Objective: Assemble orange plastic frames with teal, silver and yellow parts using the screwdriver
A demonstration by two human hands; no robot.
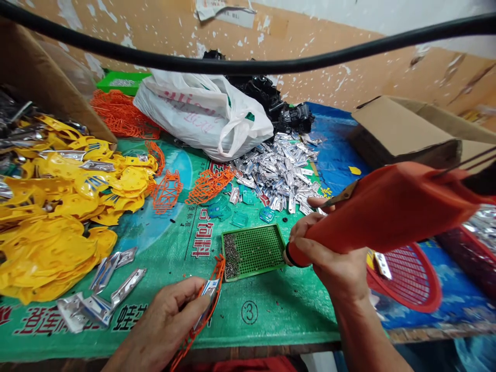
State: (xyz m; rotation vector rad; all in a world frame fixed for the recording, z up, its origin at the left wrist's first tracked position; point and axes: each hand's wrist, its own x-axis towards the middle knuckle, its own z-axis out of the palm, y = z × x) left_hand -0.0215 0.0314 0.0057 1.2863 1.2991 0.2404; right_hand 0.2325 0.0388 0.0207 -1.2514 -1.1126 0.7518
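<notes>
My left hand [170,312] is closed at the front edge of the table, pinching a small silver plate [208,289] together with an orange lattice frame [217,281]. My right hand [333,266] wraps round a power screwdriver [372,212] covered in red-orange material. Its dark tip end points down and left, beside a green perforated tray [253,275]. Small screws [231,258] lie heaped along the tray's left side. The screwdriver's bit is hidden or too small to make out.
Yellow plastic parts [50,248] pile up on the left. Silver plates [277,170] are heaped centrally behind the tray, near a white plastic bag [197,113]. At right stand a red basket [406,281] and a cardboard box [406,129]. A black cable [248,66] crosses the upper view.
</notes>
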